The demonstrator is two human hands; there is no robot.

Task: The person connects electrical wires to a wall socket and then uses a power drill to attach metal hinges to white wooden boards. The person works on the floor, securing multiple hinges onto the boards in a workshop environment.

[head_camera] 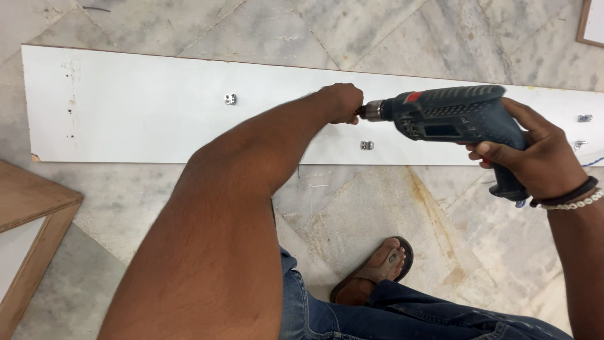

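1. White laminate covers a long flat board (157, 107) lying on a floor (377, 214) of veined grey marble slabs; the board's thin edges show brown.
2. Small shiny metal brackets sit on the board: one (230, 99) left of centre, one (367, 145) near the front edge, two more (585, 118) at the far right.
3. Dark teal, ribbed plastic forms the body of a drill (450, 116) held level just above the board, its steel chuck (373, 111) pointing left.
4. Right hand (535, 157) is wrapped round the drill's pistol grip, fingers curled tight; a black band and a string of white beads circle the wrist.
5. Left hand (341, 102) is bunched in a fist right at the chuck's tip, touching it; what it pinches cannot be told.
6. Blue denim covers the legs at the bottom, and a foot in a brown sandal (374, 271) rests on the marble.
7. Bare brown wood edges a frame (31, 214) at the left, and another corner (591, 22) shows at the top right.
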